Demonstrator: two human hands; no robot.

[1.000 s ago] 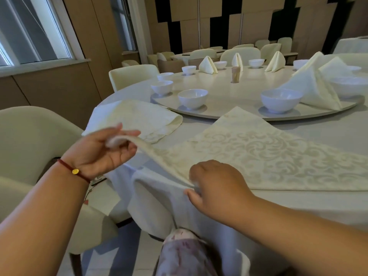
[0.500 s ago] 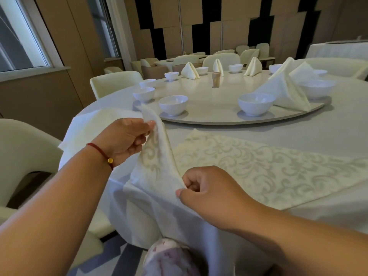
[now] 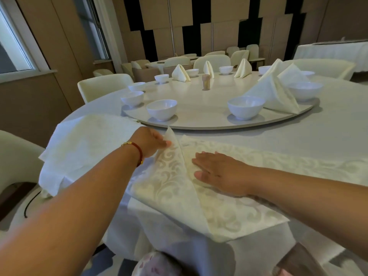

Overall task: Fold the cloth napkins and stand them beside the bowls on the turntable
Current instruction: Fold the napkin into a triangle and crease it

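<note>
Right hand point(image 3: 221, 172) flat on napkin point(image 3: 229, 214), clothed table point(image 3: 328, 132) (dining hall)

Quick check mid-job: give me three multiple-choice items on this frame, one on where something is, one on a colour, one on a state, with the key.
1. Where is the wooden toothpick holder?
A. near the middle of the turntable
B. on a chair
C. inside a bowl

2. What colour is the wristband on the left hand?
A. blue
B. red
C. green

3. What is the right hand doing?
A. lifting a bowl
B. hanging idle off the table
C. pressing flat on the patterned napkin

Key: 1 A, it stands alone on the disc, away from the bowls. 2 B, a red cord with a gold bead. 3 C, its fingers lie straight on the cloth while the left hand pinches the folded corner.
</note>
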